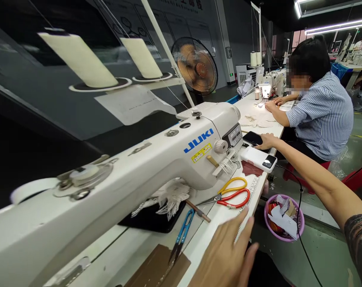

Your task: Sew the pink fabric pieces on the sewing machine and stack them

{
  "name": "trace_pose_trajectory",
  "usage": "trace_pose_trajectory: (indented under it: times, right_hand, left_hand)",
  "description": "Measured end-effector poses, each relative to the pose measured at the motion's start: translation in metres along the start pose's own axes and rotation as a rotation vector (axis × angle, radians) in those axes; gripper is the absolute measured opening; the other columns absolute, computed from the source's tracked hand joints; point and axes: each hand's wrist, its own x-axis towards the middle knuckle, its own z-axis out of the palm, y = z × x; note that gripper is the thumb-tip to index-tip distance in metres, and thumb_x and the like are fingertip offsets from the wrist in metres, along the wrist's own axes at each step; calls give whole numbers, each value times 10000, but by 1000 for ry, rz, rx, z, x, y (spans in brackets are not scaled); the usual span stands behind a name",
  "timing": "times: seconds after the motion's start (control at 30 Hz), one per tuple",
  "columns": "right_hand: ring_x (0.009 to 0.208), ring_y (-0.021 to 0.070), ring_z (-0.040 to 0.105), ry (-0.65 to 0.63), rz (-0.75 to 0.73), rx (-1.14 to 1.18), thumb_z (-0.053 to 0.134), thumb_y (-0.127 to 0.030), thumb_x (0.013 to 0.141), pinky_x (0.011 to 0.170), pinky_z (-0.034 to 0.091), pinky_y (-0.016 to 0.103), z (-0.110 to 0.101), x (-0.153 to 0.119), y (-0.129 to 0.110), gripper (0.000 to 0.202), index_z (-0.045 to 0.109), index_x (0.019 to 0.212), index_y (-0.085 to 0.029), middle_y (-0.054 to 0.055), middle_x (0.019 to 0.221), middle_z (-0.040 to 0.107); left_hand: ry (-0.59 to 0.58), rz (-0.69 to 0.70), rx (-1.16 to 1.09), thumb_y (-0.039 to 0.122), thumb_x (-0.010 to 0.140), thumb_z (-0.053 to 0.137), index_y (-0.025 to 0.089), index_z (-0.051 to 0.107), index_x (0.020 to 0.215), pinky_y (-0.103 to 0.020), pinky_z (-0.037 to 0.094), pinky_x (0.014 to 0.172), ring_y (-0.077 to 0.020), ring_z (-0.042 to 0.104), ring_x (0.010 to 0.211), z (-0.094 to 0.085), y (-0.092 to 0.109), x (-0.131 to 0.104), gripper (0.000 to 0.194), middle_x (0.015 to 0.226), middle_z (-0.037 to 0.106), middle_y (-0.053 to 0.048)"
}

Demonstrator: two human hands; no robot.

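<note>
My right hand [267, 141] reaches to the far end of the sewing table, its fingers closed on the near end of a black smartphone [252, 138]. Just in front of that hand lies a white power bank [258, 158] with a dark display and a black cable. My left hand [225, 251] hovers low over the table's front edge, fingers stretched out, holding nothing. Near it are scissors with yellow and red handles [233, 193], blue thread snips [183, 231] and a brown flat piece [160, 267].
A white JUKI sewing machine [157, 159] fills the left side, with thread cones [79, 59] above it. A purple basket of scraps [284, 217] stands on the floor. Beyond, a co-worker [321, 107] sits at another machine. A fan [195, 65] stands behind.
</note>
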Motion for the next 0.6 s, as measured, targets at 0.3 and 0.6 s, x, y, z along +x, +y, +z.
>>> trace_pose_trajectory:
  times: [0.3, 0.6]
  right_hand:
    - [1266, 367, 523, 198, 81, 188, 701, -467, 800, 1009, 465, 397, -13, -22, 12, 646, 601, 1275, -41, 220, 1271, 618]
    - [1222, 258, 607, 290, 111, 432, 700, -483, 816, 1031, 482, 300, -19, -60, 41, 749, 533, 1409, -58, 156, 1333, 618]
  left_hand:
    - [-311, -590, 49, 521, 917, 592, -86, 419, 1406, -471, 457, 1054, -409, 558, 1279, 98, -5, 160, 798, 1465, 429, -368]
    - [-276, -621, 110, 511, 963, 524, -60, 406, 1421, -412, 468, 1023, -370, 573, 1265, 124, -24, 189, 741, 1499, 383, -362]
